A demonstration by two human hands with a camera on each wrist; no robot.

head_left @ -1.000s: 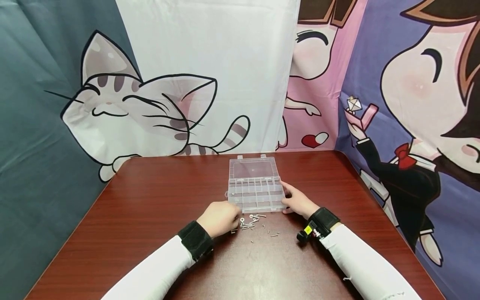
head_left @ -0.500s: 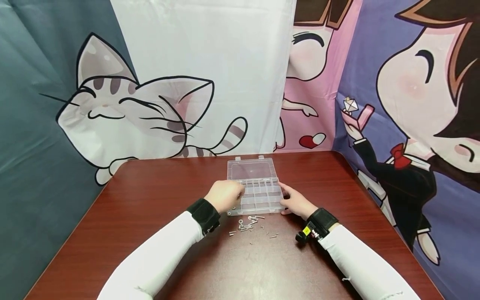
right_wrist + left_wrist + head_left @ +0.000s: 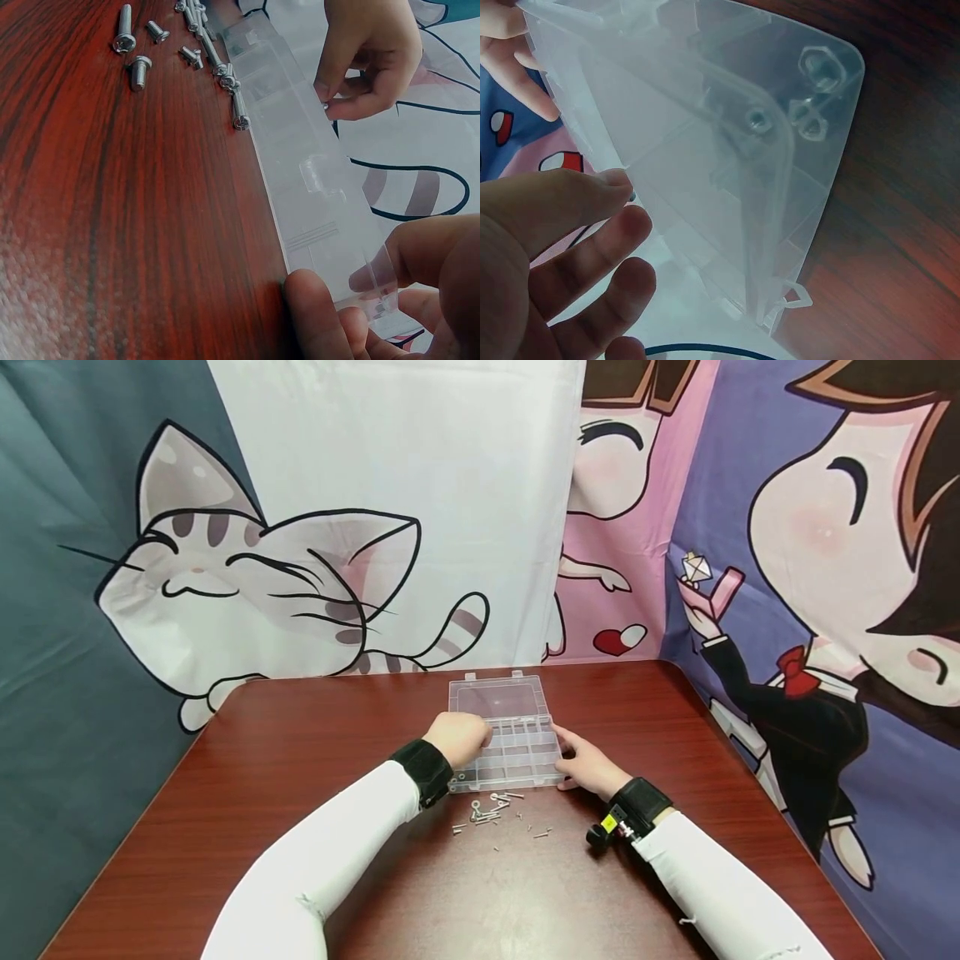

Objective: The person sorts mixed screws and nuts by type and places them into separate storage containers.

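A: What does the head view show?

B: One clear, rectangular plastic compartment box (image 3: 513, 784), its lid (image 3: 498, 697) open, on a glossy red-brown wooden table (image 3: 300, 793). Silver metal screws (image 3: 487, 817) lie scattered before it. A person's right hand (image 3: 592, 768) grips its right end; the left hand (image 3: 459, 739) hovers over its left compartments.

A: The left wrist view?

B: At least three six-sided metal nuts (image 3: 821, 69), seen through clouded plastic in the box's corner.

A: And the right?

B: Left thumb and forefinger pinch one tiny shiny piece (image 3: 326, 106), kind unclear. Three screws lie apart, two look paired; the rest overlap beyond counting.

A: Handling?

B: Screws: likely light, hard, slippery, best pinched by the shank. Box: probably light, fairly stiff, best held by its outer walls.
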